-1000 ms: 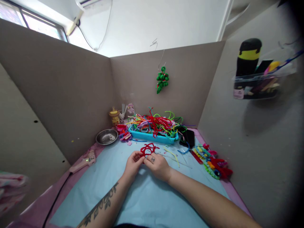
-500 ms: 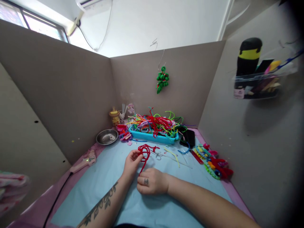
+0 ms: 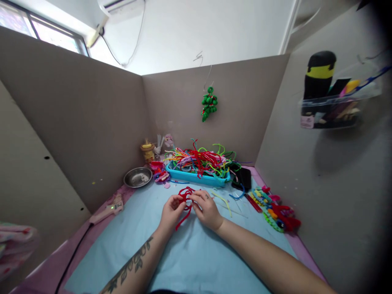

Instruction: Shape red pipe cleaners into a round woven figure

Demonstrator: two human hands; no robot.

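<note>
Red pipe cleaners (image 3: 183, 220), bent into loops with a loose tail hanging toward me, are held above the blue sheet. My left hand (image 3: 172, 210) pinches the looped part from the left, thumb against fingers. From the right, my right hand (image 3: 207, 209) has its thumb and fingertips at the same loops, its fingers bent around the red strand. Fingers cover part of the loops. Just beyond them stands a blue tray (image 3: 196, 177) heaped with many-coloured pipe cleaners (image 3: 200, 159).
A metal bowl (image 3: 137, 178) and a pink glue gun (image 3: 110, 209) lie to the left. On the right are a black phone (image 3: 244, 178), a red tool (image 3: 252, 203) and colourful pipe-cleaner pieces (image 3: 275, 212). A green ornament (image 3: 209, 105) hangs on the back panel.
My right hand pulled a red strand down toward me, then let go of its end and moved back up to the loops. My left hand stayed in place, still pinching.
</note>
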